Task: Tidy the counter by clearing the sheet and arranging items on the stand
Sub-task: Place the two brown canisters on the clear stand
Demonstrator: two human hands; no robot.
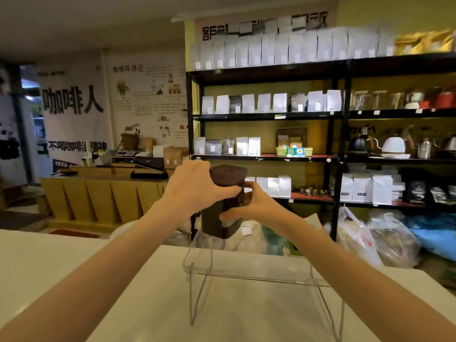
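Dark brown lidded jar (223,208) held in both hands over the far left corner of the clear acrylic stand (249,270) on the white counter (74,267). Left hand (195,186) clamped round the lid and upper body, right hand (251,206) gripping the side. Jar looks just above or barely touching the stand top; can't tell. No sheet visible, so probably cleared. Stand otherwise bare: arranging looks barely started.

The white counter (61,267) lies bare on both sides of the clear stand (259,275).
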